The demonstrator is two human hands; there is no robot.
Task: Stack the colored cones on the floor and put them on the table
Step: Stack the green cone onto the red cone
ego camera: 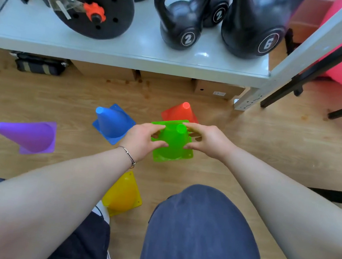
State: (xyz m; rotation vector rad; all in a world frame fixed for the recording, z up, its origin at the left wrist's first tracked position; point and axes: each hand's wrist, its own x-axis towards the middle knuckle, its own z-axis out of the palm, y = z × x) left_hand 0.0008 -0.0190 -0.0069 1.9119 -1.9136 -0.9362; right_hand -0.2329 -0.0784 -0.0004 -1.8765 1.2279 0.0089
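Observation:
Both my hands grip a green cone [172,142] by its sides, my left hand [142,139] on its left flank and my right hand [206,141] on its right. Whether it rests on the wooden floor or is lifted off it I cannot tell. A red cone [180,112] stands just behind it, partly hidden. To the left stands a blue cone [112,125], and farther left a purple cone [28,135]. A yellow cone [123,194] stands near my knees, partly covered by my left forearm. The white table [132,52] runs across the top.
On the table sit a black weight plate set [89,1] and kettlebells [180,19] marked 2 and 6. Cardboard boxes [216,89] and a dark bag [39,65] lie under it. A black stand's legs [315,83] rise at the right. My knees [201,237] fill the foreground.

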